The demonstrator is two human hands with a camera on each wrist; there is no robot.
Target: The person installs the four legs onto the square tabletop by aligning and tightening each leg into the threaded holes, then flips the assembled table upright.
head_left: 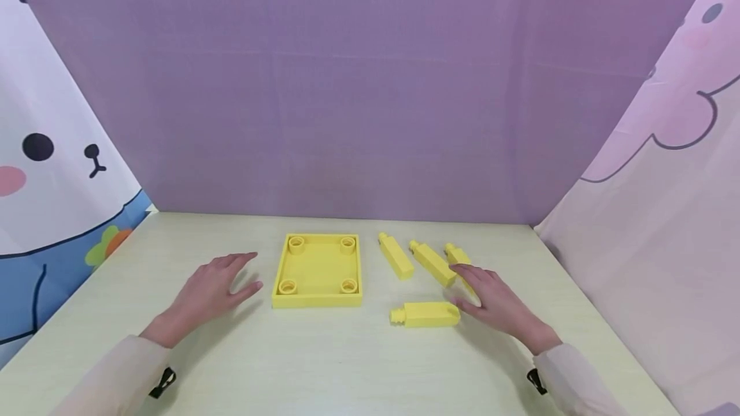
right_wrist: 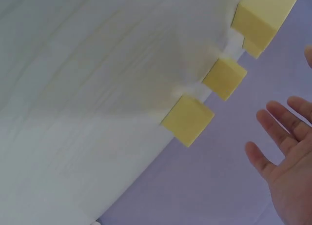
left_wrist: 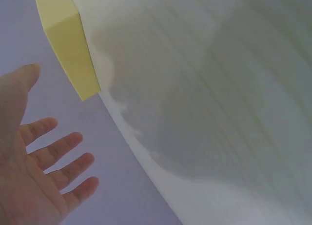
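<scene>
A square yellow board [head_left: 322, 266] with a raised rim lies on the table, a round socket in each corner. To its left is my left hand [head_left: 211, 291], fingers extended, holding nothing; the board's side [left_wrist: 70, 54] shows beyond the thumb in the left wrist view. Several yellow legs with narrow knobbed ends lie right of the board. One leg [head_left: 424, 314] lies crosswise in front; behind it lie a slanted leg [head_left: 396, 257] and another slanted leg [head_left: 432, 262]. My right hand [head_left: 497, 300] is spread over the rightmost leg [head_left: 457, 254], partly hiding it.
The pale wooden table [head_left: 324, 364] extends to a purple cloth backdrop [head_left: 347, 95]. A printed curtain [head_left: 52, 210] stands at the left and a pink one [head_left: 653, 242] at the right. Dark straps hang at both sleeves.
</scene>
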